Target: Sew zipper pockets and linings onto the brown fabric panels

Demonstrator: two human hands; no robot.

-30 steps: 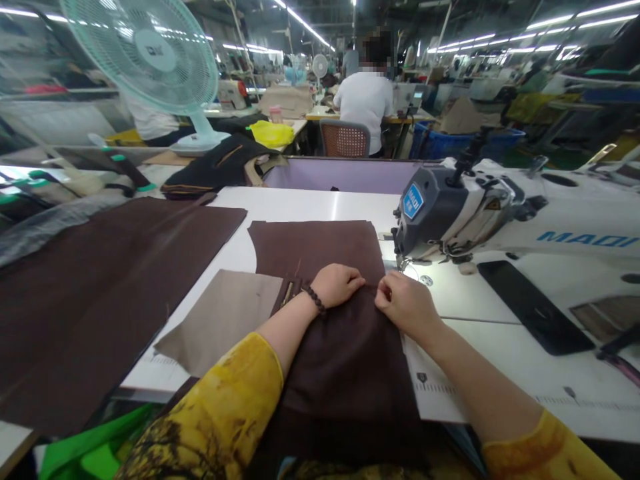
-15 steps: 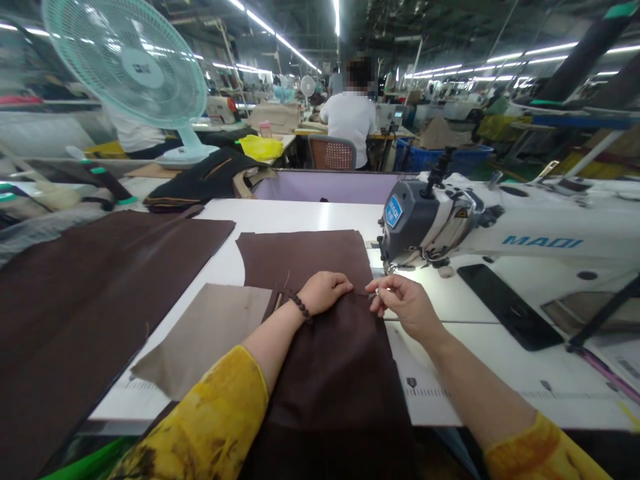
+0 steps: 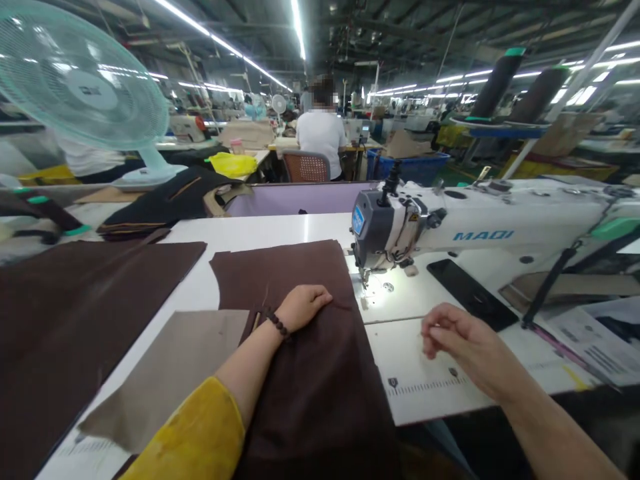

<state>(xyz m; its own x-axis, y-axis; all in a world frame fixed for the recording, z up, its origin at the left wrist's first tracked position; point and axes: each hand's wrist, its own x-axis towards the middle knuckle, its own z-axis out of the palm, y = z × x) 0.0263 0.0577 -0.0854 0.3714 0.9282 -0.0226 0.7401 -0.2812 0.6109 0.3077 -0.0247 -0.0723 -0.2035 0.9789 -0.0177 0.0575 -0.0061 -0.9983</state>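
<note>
My left hand (image 3: 303, 307), with a dark beaded bracelet at the wrist, rests on a dark brown fabric piece (image 3: 320, 393) with its fingers closed against the cloth. A fold or seam line runs across the fabric by the fingertips. My right hand (image 3: 457, 340) hovers over the white table to the right of the fabric, apart from it. Its fingers are curled together; whatever they may hold is too small to make out. The sewing machine (image 3: 385, 227) stands beyond both hands, its lit needle area right of the fabric edge. Under my left forearm lies a beige fabric piece (image 3: 170, 367).
Another large brown fabric piece (image 3: 75, 333) covers the left side. A black phone (image 3: 473, 293) lies under the machine arm. Folded dark cloth (image 3: 160, 200) and a green fan (image 3: 90, 87) stand at the back left. A person in white (image 3: 320, 137) sits ahead, facing away.
My right hand has moved away from the fabric edge, rightward and toward me. My left hand stays on the brown fabric. The whole view has shifted to the right.
</note>
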